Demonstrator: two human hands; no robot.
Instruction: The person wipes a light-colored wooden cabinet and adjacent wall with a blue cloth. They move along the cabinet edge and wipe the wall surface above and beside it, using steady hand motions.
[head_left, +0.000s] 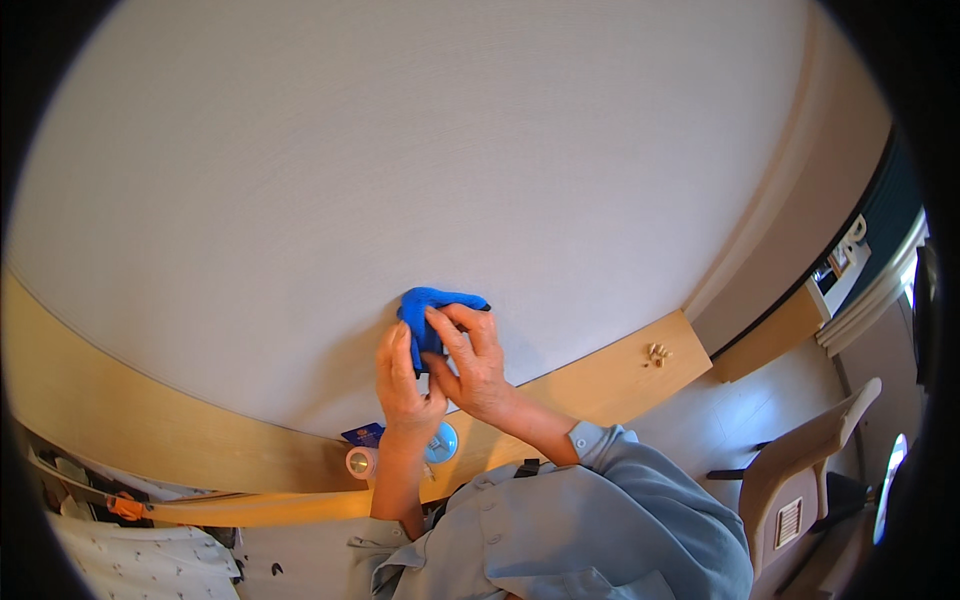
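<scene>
A bunched blue cloth with dark edges lies against the pale wall, just above the wooden ledge. My left hand holds its left side, with the fingertips at the cloth's edge. From the right, my right hand grips the cloth between fingers and thumb. Some of the cloth is hidden behind my fingers, and whatever is under it cannot be seen.
A wooden ledge runs below the wall, with several small wooden pieces at its right. Near my left forearm are a pink-rimmed cup, a light blue round object and a dark blue card. A beige chair stands right.
</scene>
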